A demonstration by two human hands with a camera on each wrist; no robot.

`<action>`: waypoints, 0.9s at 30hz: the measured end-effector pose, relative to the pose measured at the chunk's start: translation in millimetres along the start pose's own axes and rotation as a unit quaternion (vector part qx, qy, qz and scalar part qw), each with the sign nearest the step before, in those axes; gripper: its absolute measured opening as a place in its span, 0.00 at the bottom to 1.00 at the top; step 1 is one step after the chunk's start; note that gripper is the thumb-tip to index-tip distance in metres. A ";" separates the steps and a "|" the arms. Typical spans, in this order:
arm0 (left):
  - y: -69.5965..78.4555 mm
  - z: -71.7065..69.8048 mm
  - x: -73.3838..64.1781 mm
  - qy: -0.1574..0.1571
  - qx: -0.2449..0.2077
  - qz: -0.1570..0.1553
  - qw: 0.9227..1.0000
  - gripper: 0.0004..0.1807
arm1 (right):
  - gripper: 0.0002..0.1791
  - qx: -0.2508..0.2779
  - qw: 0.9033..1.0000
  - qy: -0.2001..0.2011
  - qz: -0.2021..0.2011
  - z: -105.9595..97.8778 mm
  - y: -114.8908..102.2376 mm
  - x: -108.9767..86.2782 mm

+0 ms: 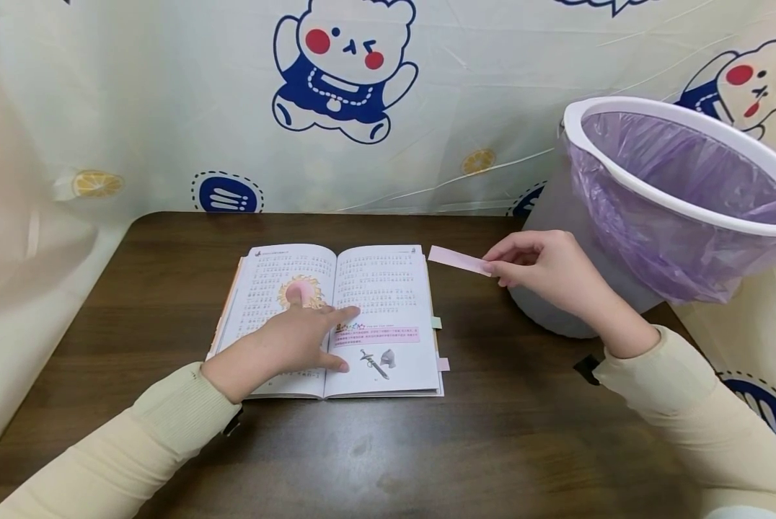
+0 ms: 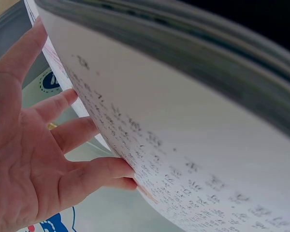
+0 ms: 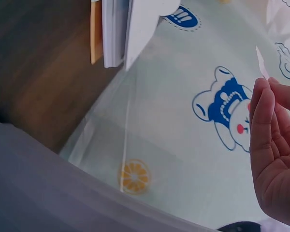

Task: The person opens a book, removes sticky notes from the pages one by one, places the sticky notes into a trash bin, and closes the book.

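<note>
Green tab (image 1: pixel 436 323) and pink tab (image 1: pixel 444 365) edge the book (image 1: pixel 388 295) under the splayed left hand (image 1: pixel 291 339); the right hand (image 1: pixel 547 270) pinches a strip (image 1: pixel 456 259), apparently not yet placed.

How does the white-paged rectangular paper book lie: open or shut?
Open: the book shows two facing pages, the left hand resting across them.

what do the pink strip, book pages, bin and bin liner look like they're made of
Pink strip: matte, probably paper; it looks thin edge-on, though film is possible.
Book pages: smooth paper, going by the print and soft curve.
Bin: likely hard plastic, judging by its smooth grey wall and moulded-looking white rim.
Bin liner: thin, translucent purple plastic film, shown by its glossy creases.
</note>
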State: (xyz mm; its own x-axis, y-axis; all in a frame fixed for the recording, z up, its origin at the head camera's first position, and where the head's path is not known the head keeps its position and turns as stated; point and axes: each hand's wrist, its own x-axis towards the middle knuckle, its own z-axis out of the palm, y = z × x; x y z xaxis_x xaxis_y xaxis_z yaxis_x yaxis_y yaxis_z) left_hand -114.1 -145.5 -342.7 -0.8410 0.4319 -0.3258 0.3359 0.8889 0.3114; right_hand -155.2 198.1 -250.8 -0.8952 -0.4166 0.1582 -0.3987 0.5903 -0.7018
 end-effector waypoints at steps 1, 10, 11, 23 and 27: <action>0.0 0.2 0.1 0.000 -0.001 -0.001 1.000 0.48 | 0.06 -0.001 1.000 0.003 -0.004 -1.8 -1.0 -1.4; -0.8 0.9 0.7 -0.003 -0.006 -0.006 1.000 0.48 | 0.05 -0.020 0.999 0.029 -0.033 -13.1 -9.9 -12.5; -1.0 1.1 0.9 -0.003 -0.006 -0.005 1.000 0.48 | 0.05 -0.022 0.999 0.032 -0.036 -14.1 -10.9 -13.8; -1.1 1.1 2.8 -0.008 -0.007 -0.006 1.000 0.48 | 0.09 -0.037 0.995 0.081 -0.044 -40.2 -22.1 -27.9; -1.7 1.3 3.1 -0.009 -0.003 -0.005 1.000 0.48 | 0.08 -0.044 0.993 0.104 -0.040 -50.7 -27.3 -34.2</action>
State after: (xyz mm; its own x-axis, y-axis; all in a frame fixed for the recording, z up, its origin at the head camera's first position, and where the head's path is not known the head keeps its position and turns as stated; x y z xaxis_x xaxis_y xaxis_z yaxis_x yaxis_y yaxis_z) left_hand -116.7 -145.4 -345.4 -0.8366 0.4255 -0.3450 0.3249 0.8925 0.3129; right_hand -123.8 231.3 -201.8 -0.8786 -0.3178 0.3565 -0.4770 0.6229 -0.6201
